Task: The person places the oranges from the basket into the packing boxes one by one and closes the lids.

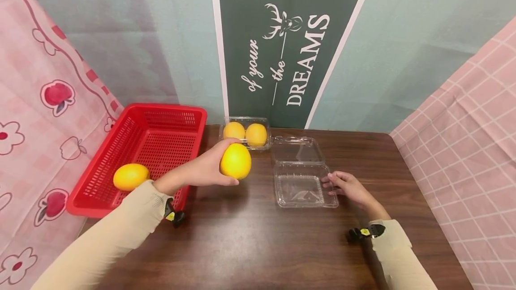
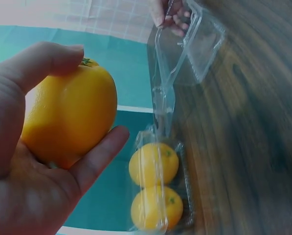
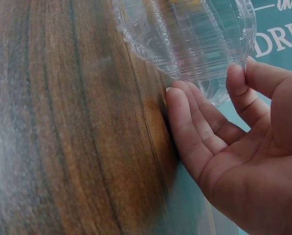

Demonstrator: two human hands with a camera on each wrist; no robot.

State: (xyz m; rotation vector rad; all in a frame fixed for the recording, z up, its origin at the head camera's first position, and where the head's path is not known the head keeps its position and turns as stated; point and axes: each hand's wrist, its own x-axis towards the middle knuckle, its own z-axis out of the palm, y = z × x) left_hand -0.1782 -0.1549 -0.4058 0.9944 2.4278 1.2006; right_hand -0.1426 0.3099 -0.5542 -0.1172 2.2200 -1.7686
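Note:
My left hand (image 1: 205, 164) grips an orange (image 1: 235, 161) between thumb and fingers, held above the table. In the left wrist view the same orange (image 2: 79, 110) shows a small green stem end under the thumb. At the right, my right hand (image 1: 350, 188) pinches the right rim of an open clear plastic clamshell box (image 1: 304, 185), its lid (image 1: 296, 150) folded back toward the wall. Close up in the right wrist view, thumb and forefinger meet on the box's edge (image 3: 204, 68), while the other fingers lie beneath or beside it; exactly which is unclear.
A second clear box (image 1: 245, 146) with two oranges (image 1: 255, 135) stands against the wall. To the left is a red slotted basket (image 1: 169, 147) with another orange (image 1: 131, 176) in it. Cloth hangs at the back and both sides of the brown wooden table (image 1: 258, 245).

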